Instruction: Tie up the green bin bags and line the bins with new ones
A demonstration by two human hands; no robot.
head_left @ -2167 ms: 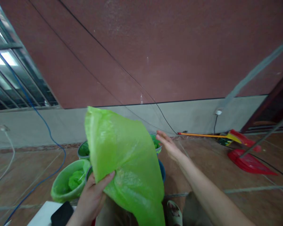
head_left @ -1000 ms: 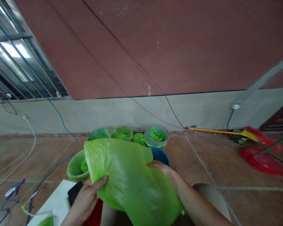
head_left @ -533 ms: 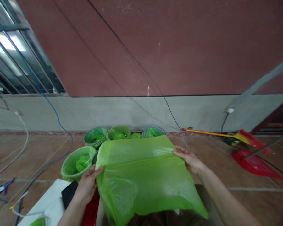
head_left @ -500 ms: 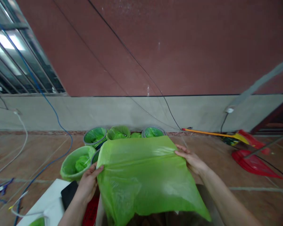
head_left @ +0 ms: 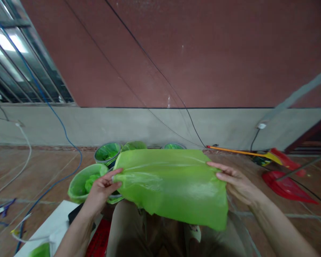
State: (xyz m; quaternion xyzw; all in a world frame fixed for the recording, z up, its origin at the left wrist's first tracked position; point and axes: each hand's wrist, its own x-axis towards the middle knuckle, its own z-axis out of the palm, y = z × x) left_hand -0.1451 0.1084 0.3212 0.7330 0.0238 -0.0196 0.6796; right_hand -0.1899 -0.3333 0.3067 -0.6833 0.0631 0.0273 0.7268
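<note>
I hold a thin bright green plastic bag (head_left: 171,182) stretched flat between both hands above my knees. My left hand (head_left: 103,187) pinches its left edge with closed fingers. My right hand (head_left: 234,180) grips its right edge, fingers curled round the plastic. Behind the bag stand several small bins lined with green bags; one pale green lined bin (head_left: 84,182) is just left of my left hand, and another bin (head_left: 107,153) is further back near the wall.
A white board (head_left: 50,232) with a dark phone (head_left: 75,216) and a red item (head_left: 98,241) lies at my lower left. Blue and white cables (head_left: 56,121) trail across the tiled floor at left. A red dustpan (head_left: 286,180) and a yellow-handled broom (head_left: 240,152) lie at right by the wall.
The bag went from crumpled in my left hand to spread wide between both hands, then rose slightly. My right hand took hold of its right edge.
</note>
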